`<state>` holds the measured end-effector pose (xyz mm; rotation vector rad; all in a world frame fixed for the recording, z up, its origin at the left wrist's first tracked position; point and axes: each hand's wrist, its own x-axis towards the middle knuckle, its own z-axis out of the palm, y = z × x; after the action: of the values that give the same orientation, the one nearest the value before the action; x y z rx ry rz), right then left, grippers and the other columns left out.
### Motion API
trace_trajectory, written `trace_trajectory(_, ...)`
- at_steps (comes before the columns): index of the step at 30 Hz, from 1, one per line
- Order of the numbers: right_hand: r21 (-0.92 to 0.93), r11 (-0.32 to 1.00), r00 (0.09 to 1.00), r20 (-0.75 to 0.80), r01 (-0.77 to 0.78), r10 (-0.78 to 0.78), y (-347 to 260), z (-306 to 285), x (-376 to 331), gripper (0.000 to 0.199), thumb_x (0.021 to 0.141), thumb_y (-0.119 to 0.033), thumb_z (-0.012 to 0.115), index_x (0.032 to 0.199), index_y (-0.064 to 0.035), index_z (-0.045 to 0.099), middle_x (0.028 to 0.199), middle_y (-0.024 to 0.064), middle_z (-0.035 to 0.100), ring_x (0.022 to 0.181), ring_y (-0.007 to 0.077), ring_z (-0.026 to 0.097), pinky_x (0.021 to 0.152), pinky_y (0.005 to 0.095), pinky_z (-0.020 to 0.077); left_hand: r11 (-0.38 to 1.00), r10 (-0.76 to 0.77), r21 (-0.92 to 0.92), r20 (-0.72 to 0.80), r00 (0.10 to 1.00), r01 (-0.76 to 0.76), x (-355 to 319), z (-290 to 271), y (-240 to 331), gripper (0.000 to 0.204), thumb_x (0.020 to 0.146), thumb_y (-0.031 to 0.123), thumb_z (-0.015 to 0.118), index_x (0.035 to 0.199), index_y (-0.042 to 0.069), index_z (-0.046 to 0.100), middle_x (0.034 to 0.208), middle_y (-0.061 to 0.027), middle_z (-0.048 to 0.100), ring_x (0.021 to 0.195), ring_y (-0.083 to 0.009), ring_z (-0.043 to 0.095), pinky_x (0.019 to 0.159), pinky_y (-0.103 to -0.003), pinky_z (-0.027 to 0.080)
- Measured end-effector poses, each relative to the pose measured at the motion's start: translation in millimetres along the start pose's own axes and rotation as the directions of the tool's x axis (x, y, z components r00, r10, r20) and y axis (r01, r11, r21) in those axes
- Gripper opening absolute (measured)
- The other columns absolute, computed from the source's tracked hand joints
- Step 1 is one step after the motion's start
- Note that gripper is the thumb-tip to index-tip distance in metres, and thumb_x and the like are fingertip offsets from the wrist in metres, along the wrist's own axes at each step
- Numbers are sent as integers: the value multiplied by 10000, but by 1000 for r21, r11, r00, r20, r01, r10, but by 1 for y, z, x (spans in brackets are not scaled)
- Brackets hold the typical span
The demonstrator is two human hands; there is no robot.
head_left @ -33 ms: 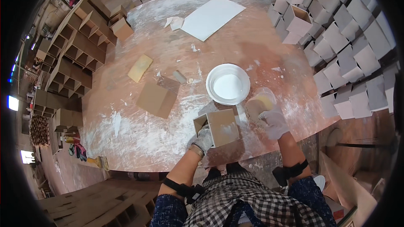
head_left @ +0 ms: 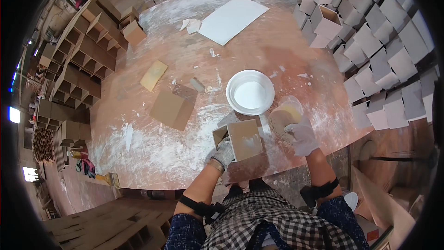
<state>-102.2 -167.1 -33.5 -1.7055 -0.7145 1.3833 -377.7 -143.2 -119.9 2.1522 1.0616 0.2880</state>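
Note:
My left hand (head_left: 224,153), in a pale knit glove, grips a small open-fronted brown board box (head_left: 246,140) at the table's near edge. Its fingers reach into the opening, and the thumb side lies along the box wall. White smears mark the box's upper face. To the right of the box, my right hand (head_left: 303,139), in a white glove, is curled above the table. At its fingers is a round, partly see-through thing (head_left: 290,109) with a pale yellow middle; its kind is unclear. A white bowl (head_left: 250,92) of white paste stands just beyond the box.
Left of the bowl lie a folded brown board piece (head_left: 172,110), a yellowish pad (head_left: 154,75) and a small grey block (head_left: 197,84). A white sheet (head_left: 234,20) lies farther back. Grey-white boxes (head_left: 368,40) are stacked at right, brown compartmented boxes (head_left: 88,51) at left.

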Motion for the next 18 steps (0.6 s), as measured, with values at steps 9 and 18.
trace_trajectory(9,-86,641,634,297,763,-714,14,62,-75,392,753,1,606,1139,-27,545,1112,165,585,989,271,586,886,343,460,990,80,-126,189,979,-57,16,0,-6,354,913,229,448,1228,74,491,1204,-110,541,1095,-240,516,912,-333,416)
trace_trajectory(18,-198,380,423,267,904,-866,25,80,-27,402,817,-99,568,1203,-16,492,1229,166,512,1146,313,495,984,366,390,935,-144,-286,232,962,209,9,-7,9,445,940,197,439,1354,69,337,1361,-86,400,1233,-207,391,1047,-313,290)
